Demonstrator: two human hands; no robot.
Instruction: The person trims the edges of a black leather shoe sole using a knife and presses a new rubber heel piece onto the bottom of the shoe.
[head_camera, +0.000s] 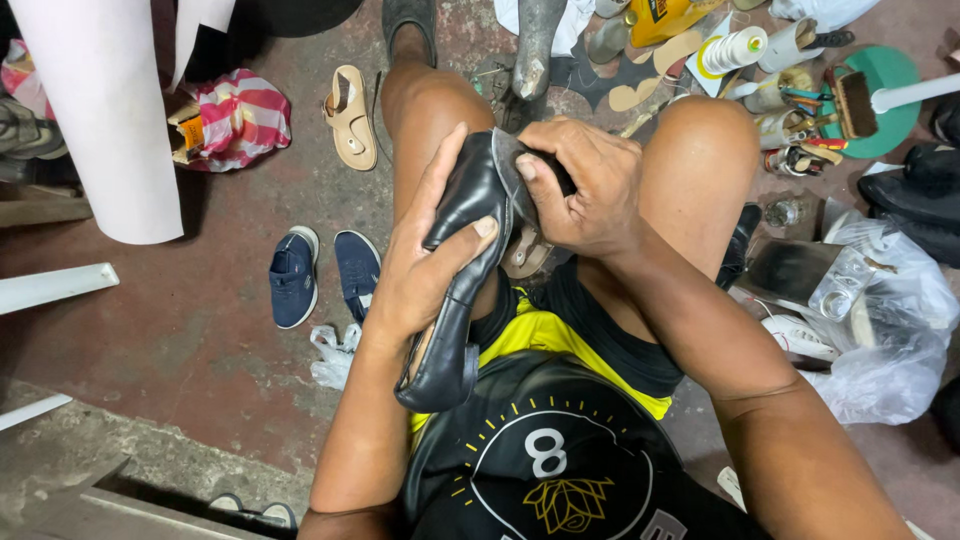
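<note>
A black leather shoe (462, 290) lies across my lap between my bare knees, toe end pointing up and away. My left hand (425, 255) wraps its side from the left, thumb pressed over the upper. My right hand (580, 185) grips the top edge of the shoe's opening, fingers curled inside it and pulling the leather back. A tan insole or lining shows just under the right hand.
A pair of navy sneakers (320, 272) and a tan sandal (350, 115) lie on the reddish floor to the left. A white roll (100, 110) leans at far left. Brushes, thread spools and tools (800, 90) clutter the upper right, with a clear plastic bag (880, 330) at right.
</note>
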